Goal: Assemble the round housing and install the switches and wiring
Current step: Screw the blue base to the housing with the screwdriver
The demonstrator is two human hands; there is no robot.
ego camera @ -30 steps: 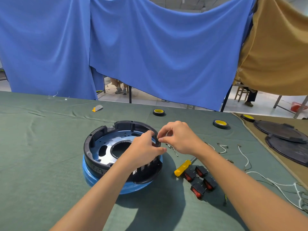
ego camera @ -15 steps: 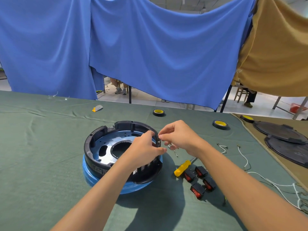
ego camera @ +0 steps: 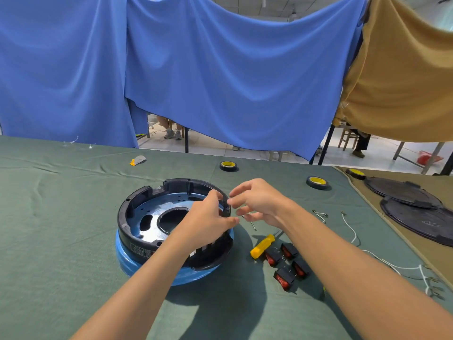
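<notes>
The round housing, a black ring (ego camera: 137, 204) on a blue base (ego camera: 127, 261), sits on the green cloth at centre. My left hand (ego camera: 208, 224) grips the ring's right rim, thumb on the outside, fingers curled over the wall. My right hand (ego camera: 259, 202) hovers just right of that spot with fingers loosely spread, holding nothing I can see. Several black rocker switches (ego camera: 284, 278) with red buttons lie to the right beside a yellow-handled screwdriver (ego camera: 262, 246). White wires (ego camera: 350, 227) trail further right. A small screw (ego camera: 253, 226) lies under my right hand.
Two rolls of tape (ego camera: 228, 165) (ego camera: 317, 182) lie at the back of the table. Dark round covers (ego camera: 402, 190) are stacked on the brown cloth at the far right. A small yellow-and-grey tool (ego camera: 137, 160) rests at the back left. Blue and tan curtains hang behind.
My right hand's fingers, pinched together at the rim before, have spread open and drawn slightly away. The left hand keeps its hold on the ring.
</notes>
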